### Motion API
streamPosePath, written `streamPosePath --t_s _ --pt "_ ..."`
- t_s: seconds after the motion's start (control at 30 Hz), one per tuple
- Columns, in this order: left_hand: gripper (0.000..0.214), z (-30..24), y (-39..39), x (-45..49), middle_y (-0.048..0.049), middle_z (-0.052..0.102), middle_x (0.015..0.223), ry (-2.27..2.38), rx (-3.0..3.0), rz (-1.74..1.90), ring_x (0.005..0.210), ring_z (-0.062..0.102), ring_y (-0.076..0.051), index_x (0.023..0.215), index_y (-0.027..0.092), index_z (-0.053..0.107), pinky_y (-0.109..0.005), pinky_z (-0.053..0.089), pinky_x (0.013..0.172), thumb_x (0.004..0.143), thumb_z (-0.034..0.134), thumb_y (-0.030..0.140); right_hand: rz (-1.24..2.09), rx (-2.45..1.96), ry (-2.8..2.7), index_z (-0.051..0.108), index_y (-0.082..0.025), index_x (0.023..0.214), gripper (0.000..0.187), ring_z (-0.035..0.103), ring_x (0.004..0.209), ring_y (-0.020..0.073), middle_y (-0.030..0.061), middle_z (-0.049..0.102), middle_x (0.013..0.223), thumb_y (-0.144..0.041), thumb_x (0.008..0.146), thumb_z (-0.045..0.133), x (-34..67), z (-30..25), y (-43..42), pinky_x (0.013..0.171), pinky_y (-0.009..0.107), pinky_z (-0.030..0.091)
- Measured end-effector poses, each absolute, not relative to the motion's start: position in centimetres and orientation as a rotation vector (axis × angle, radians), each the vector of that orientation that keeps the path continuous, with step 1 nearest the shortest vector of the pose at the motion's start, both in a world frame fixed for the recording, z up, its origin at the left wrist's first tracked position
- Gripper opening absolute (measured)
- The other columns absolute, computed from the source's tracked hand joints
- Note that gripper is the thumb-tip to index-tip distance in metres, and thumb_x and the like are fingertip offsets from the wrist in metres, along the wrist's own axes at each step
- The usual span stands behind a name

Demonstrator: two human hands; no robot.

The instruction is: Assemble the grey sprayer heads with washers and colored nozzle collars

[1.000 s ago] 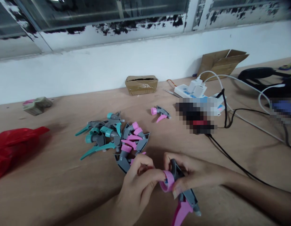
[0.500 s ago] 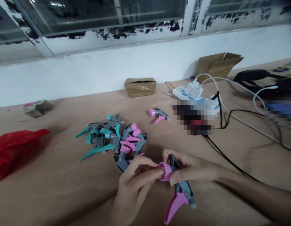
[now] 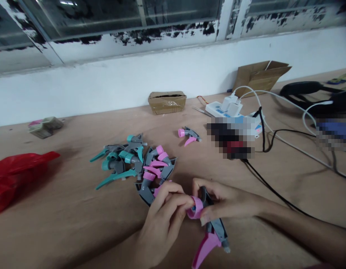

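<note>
A grey and pink trigger sprayer head is gripped by my right hand, its pink trigger hanging down toward the front edge of the view. Its open pink collar faces left. My left hand has its fingers pressed together at the mouth of that collar, the tips partly inside it; whatever they pinch is hidden. Just beyond my left hand lies a pile of sprayer heads, several with pink parts and several with teal parts. One more pink and grey sprayer head lies apart behind the pile.
A red plastic bag lies at the left. Along the wall stand a small cardboard box and a larger open one. A white power strip with plugs and cables occupies the right side, beside a blurred-out item.
My left fingers have curled and moved slightly at the collar's mouth, bringing the fingertips closer together. The held sprayer head has shifted slightly left.
</note>
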State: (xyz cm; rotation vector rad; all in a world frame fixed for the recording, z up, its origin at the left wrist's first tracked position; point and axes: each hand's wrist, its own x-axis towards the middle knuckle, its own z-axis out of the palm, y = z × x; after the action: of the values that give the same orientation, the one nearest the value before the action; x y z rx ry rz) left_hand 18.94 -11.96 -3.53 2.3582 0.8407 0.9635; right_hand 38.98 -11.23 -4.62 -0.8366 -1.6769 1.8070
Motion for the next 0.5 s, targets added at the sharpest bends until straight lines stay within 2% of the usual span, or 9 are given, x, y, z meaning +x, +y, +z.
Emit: streamPosePath --t_s 0.23,0.5 --pt "0.018 -4.0 -12.4 18.8 -0.0033 0.045 0.092 0.828 2.361 0.920 0.081 0.050 -0.012 0.088 0.019 0.051 -0.023 0.045 0.073 0.087 0.040 0.005 1.878 -0.816 -1.629 0.046 -0.016 0.081 0.030 0.046 0.069 0.0076 -0.0030 0.051 0.078 -0.025 0.069 0.072 38.8 -4.2 -11.3 0.059 0.020 0.038" --pt "0.018 -4.4 -12.2 18.4 -0.0035 0.046 0.094 0.780 2.314 0.902 0.090 0.049 -0.014 0.090 0.020 0.052 -0.024 0.043 0.081 0.089 0.041 0.005 1.847 -0.872 -1.694 0.047 -0.017 0.081 0.033 0.044 0.067 0.0068 -0.0044 0.049 0.076 -0.029 0.067 0.074 38.8 -4.3 -11.2 0.057 0.019 0.036"
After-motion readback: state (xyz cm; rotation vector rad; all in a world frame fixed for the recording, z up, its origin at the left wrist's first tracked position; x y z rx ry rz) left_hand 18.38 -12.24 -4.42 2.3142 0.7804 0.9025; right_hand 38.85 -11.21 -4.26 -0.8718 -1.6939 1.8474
